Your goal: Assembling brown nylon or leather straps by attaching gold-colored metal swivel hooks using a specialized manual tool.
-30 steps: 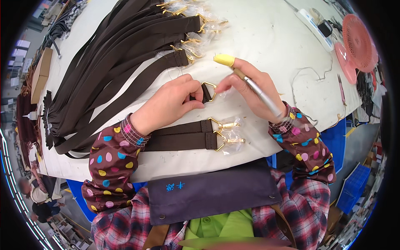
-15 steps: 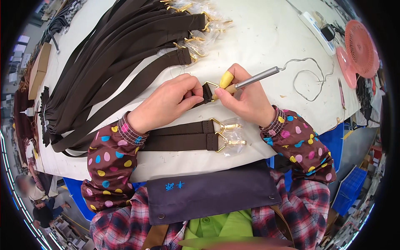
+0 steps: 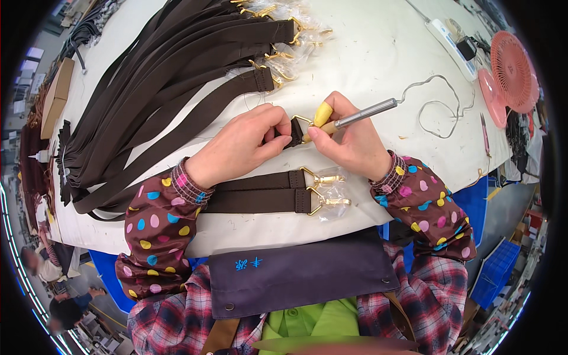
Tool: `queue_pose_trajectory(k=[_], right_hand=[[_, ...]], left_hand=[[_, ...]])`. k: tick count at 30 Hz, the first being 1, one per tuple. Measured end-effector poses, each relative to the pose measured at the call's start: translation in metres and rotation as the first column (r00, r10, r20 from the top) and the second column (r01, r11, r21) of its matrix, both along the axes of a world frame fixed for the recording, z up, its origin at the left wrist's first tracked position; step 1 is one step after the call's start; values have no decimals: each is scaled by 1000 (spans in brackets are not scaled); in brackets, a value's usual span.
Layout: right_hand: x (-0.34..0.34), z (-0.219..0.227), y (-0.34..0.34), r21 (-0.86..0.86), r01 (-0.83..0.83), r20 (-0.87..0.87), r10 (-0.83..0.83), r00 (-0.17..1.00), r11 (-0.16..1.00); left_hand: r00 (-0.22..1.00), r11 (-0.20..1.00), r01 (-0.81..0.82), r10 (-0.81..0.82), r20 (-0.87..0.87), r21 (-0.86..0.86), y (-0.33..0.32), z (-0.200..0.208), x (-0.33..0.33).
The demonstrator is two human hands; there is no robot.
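My left hand point(image 3: 239, 143) pinches a dark brown strap point(image 3: 296, 132) close to its end, over the table. At the strap's end is a gold metal ring point(image 3: 303, 119), right by the fingertips of my right hand point(image 3: 352, 147). That hand is closed on a corded pen-like tool point(image 3: 370, 111) with a silver barrel and a tan part near the fingers. Its tip is hidden at the strap's end. A yellow cover point(image 3: 322, 113) wraps one right finger. Below my hands lie two finished-looking brown straps point(image 3: 260, 201) with gold clasps point(image 3: 328, 202) in clear plastic.
A thick bundle of brown straps point(image 3: 160, 71) spreads over the left of the white table point(image 3: 367, 53). The tool's grey cord point(image 3: 435, 80) loops to the right. Beyond are a white power strip point(image 3: 449, 44), a pink fan point(image 3: 510, 74) and slim tweezers-like metal point(image 3: 485, 133).
My left hand and the strap end have shifted very slightly. The pen-like tool stays in my right hand at almost the same place.
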State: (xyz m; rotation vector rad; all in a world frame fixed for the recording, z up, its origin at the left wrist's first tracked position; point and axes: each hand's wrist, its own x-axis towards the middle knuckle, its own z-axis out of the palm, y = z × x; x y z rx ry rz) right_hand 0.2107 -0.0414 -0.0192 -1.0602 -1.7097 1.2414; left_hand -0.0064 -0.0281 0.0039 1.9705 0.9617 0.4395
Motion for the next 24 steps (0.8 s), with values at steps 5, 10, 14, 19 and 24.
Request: queue_pose_trajectory(k=[5,10,14,19,24], right_hand=[[1,2,0,3,-7,33,7,999,1000],[1,5,0,-8,-4,61,5,998,1000],[0,3,0,-16,-3,64,4,998,1000],[1,1,0,-11,0,53,0,999,1000],[1,1,0,-5,0,59,0,998,1000]], left_hand=[[1000,1000,-3,3,-6,0,0,1,1],[1000,1000,-5,5,-9,10,0,0,2],[1000,1000,-8,8,-8,4,1,-1,1],[1000,1000,-4,5,-8,9,1,-1,1],[1000,1000,-2,2,-8,11,1,-1,1]])
